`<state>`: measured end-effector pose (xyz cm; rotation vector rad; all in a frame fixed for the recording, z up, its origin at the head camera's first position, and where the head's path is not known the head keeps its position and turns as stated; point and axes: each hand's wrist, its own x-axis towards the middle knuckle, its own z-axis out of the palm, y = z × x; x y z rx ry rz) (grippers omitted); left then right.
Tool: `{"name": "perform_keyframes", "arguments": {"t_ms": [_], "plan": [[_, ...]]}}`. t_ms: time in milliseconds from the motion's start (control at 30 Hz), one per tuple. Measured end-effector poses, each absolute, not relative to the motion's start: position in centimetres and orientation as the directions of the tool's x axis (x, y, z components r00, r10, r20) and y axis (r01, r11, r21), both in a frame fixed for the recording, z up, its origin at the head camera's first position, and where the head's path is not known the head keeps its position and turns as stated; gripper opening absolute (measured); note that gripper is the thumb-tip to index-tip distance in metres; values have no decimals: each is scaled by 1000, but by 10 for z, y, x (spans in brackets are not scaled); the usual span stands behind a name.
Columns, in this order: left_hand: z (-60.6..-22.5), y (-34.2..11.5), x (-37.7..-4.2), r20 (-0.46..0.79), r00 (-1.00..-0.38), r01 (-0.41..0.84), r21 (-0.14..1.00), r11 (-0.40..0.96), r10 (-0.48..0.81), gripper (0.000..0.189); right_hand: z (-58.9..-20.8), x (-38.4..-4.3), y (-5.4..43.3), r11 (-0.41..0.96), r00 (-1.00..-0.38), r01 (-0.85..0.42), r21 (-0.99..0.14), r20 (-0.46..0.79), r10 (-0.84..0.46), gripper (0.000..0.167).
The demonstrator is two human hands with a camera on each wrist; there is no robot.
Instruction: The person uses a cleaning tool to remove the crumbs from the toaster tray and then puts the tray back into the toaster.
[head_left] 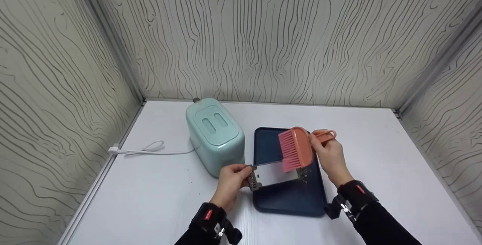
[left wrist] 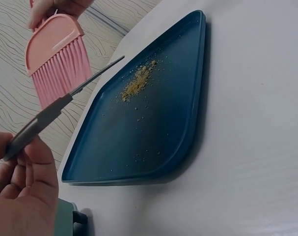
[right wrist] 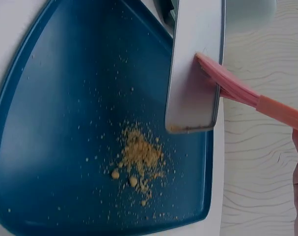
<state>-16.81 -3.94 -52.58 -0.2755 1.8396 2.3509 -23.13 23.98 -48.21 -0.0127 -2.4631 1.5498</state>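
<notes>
Between thumb and fingers, my left hand (head_left: 230,184) pinches the grey slotted end of a flat metal crumb tray (head_left: 272,174). The crumb tray is held above a dark blue tray (head_left: 290,199), and the left wrist view shows it edge-on. My right hand (head_left: 331,158) grips a coral brush (head_left: 302,145) by its handle. The brush's pink bristles (right wrist: 227,82) bend against the crumb tray's surface in the right wrist view. Tan crumbs (right wrist: 141,155) lie in a small pile on the blue tray, with finer bits scattered around. A thin line of crumbs shows along the crumb tray's far end.
A mint green toaster (head_left: 216,135) stands left of the blue tray, close beside my left hand. Its white cord (head_left: 158,152) runs left to the table edge. A few specks dot the white table (head_left: 158,199). Wood-patterned panels (head_left: 248,41) enclose the back and sides.
</notes>
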Motion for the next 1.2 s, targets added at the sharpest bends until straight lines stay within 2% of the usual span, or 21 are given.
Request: {"name": "perform_keyframes", "arguments": {"t_ms": [300,767,1033,1200], "plan": [[-526,-42,-169,-241,-970,-233,947,-221,-12,21,-487,-235,257,584,-949,-136,-800,274,155,32],[-525,-45,-168,-238,-970,-224,949,-224,-38,24,-489,-234,263,579,-944,-113,-808,269,191,36],[-524,-43,-168,-226,-973,-212,950,-229,-41,25,-482,-229,259,516,-921,-126,-847,294,258,37],[-524,-43,-168,-232,-972,-216,946,-243,-39,23,-472,-223,247,352,-948,-135,-926,224,227,40]]}}
